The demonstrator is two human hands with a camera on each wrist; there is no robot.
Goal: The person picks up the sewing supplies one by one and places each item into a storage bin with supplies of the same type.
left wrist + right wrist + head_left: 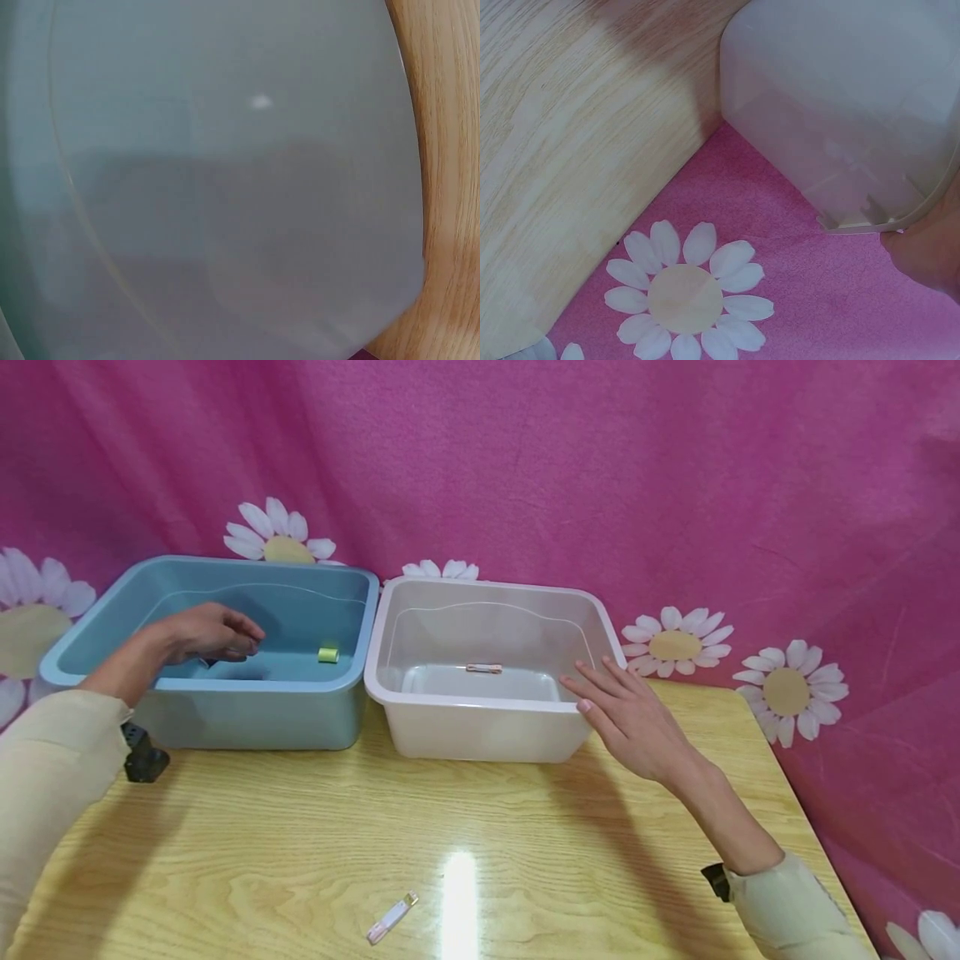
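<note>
My left hand (212, 633) hangs over the blue bin (247, 718), fingers loosely bent, with nothing visible in its grasp. Inside that bin lies a yellow-green cylinder (327, 655) like a thread spool. A small dark thing (208, 662) shows just beneath the hand, mostly hidden. My right hand (633, 720) has its fingers spread and fairly straight at the right front corner of the white bin (480, 731); the right wrist view has a finger or thumb (930, 244) against the rim. On the white bin's floor lies a slim pinkish-white piece (483, 668).
A small pink-and-white strip with a gold-coloured end (392, 917) lies on the wooden table (300, 843) near the front. Both bins stand side by side at the back, against a pink cloth (525, 468) with daisies. The table's right edge runs past the right arm.
</note>
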